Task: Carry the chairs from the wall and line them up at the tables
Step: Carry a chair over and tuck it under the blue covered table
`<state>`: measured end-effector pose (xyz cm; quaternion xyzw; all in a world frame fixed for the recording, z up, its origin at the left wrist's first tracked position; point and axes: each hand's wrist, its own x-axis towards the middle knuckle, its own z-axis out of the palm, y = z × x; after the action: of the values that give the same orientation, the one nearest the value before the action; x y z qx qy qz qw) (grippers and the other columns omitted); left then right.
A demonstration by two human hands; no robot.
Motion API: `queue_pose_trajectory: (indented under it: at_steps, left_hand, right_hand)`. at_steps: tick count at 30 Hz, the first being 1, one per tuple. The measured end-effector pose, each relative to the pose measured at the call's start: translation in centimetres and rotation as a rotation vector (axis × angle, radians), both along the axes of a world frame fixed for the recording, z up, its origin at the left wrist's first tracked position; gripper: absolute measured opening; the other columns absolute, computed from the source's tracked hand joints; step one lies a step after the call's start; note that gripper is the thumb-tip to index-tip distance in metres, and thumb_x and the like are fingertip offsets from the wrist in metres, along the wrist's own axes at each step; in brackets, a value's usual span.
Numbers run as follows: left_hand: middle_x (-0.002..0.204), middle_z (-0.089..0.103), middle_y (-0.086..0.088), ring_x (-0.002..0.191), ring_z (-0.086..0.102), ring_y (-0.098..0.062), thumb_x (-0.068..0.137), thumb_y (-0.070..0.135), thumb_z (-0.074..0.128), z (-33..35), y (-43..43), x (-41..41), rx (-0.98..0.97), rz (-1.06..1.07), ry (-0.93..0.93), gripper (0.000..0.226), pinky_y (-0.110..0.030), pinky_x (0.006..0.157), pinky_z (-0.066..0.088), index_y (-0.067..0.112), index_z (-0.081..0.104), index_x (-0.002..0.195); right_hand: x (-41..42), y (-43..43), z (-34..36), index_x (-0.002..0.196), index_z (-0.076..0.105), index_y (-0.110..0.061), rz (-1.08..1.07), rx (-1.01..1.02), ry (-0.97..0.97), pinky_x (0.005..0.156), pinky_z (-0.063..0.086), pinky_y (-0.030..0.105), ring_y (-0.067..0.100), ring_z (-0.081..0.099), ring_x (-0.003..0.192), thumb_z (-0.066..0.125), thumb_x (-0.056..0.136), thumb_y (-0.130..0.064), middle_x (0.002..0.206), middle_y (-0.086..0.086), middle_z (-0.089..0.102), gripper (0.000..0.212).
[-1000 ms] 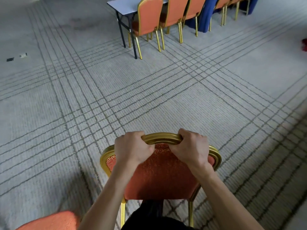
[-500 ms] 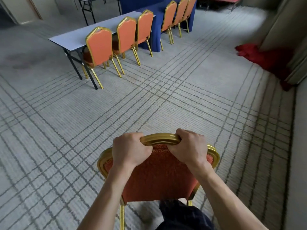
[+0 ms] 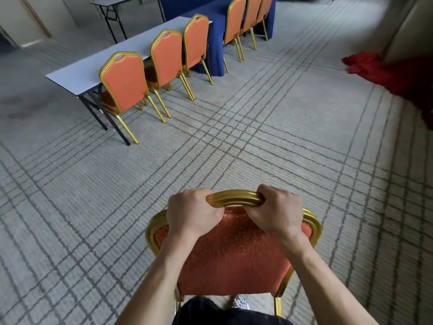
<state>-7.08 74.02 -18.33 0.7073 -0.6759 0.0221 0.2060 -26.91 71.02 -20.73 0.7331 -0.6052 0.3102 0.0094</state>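
**A:** Head view. Carried chair (image 3: 234,254), back toward the camera, gripped at the gold top rail (image 3: 234,198). Why there?

**B:** Highest and probably stiffest part of the frame; likely gives lift and steering from behind. Left hand (image 3: 192,213) at the rail's left end, right hand (image 3: 277,213) at its right. Fingers (image 3: 264,191) of both curled tight over the rail, thumbs beneath, closed fully on it and holding nothing else.

**A:** Lifted or resting?

**B:** Cannot tell. Front legs hidden under the back; only the tops of two rear legs (image 3: 278,306) visible, beside a shoe (image 3: 241,303) and dark trousers (image 3: 210,313).

**A:** Position relative to the goal?

**B:** Out on open carpet (image 3: 257,137), well apart from the tables. Ahead and left, a white tabletop (image 3: 77,76) on black folding legs, with three matching chairs (image 3: 124,83) lined along its near edge, backs outward, seats tucked under. Beyond, a blue-draped table (image 3: 218,38) with three more chairs (image 3: 234,22) in the same line.

**A:** Judged stage?

**B:** Mid-carry, probably; placing not yet begun. No free place evident along the near side from here.

**A:** Surface and room?

**B:** Pale grey carpet crossed by darker plaid lines, perhaps useful for squaring a row. Red cloth (image 3: 379,71) heaped on the floor at the right, near a wall. Bare folding table (image 3: 112,2) at the back.
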Motion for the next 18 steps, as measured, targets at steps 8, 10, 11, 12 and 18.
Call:
queue_pose_trajectory:
  at_steps: [8,10,11,12,18]
  left_hand:
    - [0.050,0.056,0.000,0.048,0.054,-0.026,0.060,0.038,0.079,0.3,-17.3,-1.8,-0.010,-0.066,0.018,0.038,-0.025,0.051,0.021,0.014,0.051,0.054]
    - [0.050,0.056,0.001,0.048,0.054,-0.026,0.060,0.039,0.080,-0.2,-22.1,-2.2,-0.019,-0.079,0.019,0.040,-0.025,0.050,0.022,0.015,0.049,0.054]
    - [0.050,0.057,0.001,0.048,0.054,-0.026,0.061,0.041,0.079,-0.4,-24.9,-2.3,-0.028,-0.094,0.023,0.039,-0.025,0.050,0.022,0.016,0.050,0.054]
    - [0.050,0.057,0.002,0.048,0.054,-0.025,0.062,0.042,0.077,-0.6,-27.1,-2.3,-0.031,-0.111,0.036,0.037,-0.025,0.050,0.021,0.016,0.052,0.054]
    - [0.048,0.056,0.003,0.045,0.053,-0.024,0.062,0.042,0.076,-0.4,-42.1,-2.6,-0.101,-0.214,0.056,0.036,-0.024,0.051,0.020,0.018,0.051,0.053]
  right_hand:
    - [-1.9,-16.2,0.3,0.056,0.038,-0.023,-0.034,0.002,-0.008,0.048,0.026,0.024,0.022,0.045,0.038,0.056,0.069,-0.051,0.047,-0.006,0.046,0.036]
    - [-2.5,-20.7,-0.1,0.055,0.040,-0.023,-0.050,-0.021,-0.010,0.045,0.030,0.025,0.023,0.047,0.039,0.056,0.069,-0.051,0.048,-0.006,0.048,0.035]
    - [-2.7,-23.3,-0.1,0.055,0.042,-0.022,-0.051,-0.017,-0.016,0.043,0.033,0.026,0.024,0.048,0.040,0.056,0.069,-0.051,0.048,-0.006,0.049,0.035]
    - [-2.8,-25.3,-0.1,0.054,0.042,-0.021,-0.056,-0.003,-0.022,0.043,0.035,0.028,0.023,0.048,0.040,0.056,0.069,-0.050,0.048,-0.006,0.048,0.035]
    - [-3.0,-38.3,0.9,0.053,0.046,-0.017,-0.167,-0.018,0.001,0.040,0.039,0.030,0.024,0.048,0.041,0.055,0.069,-0.050,0.048,-0.005,0.048,0.037]
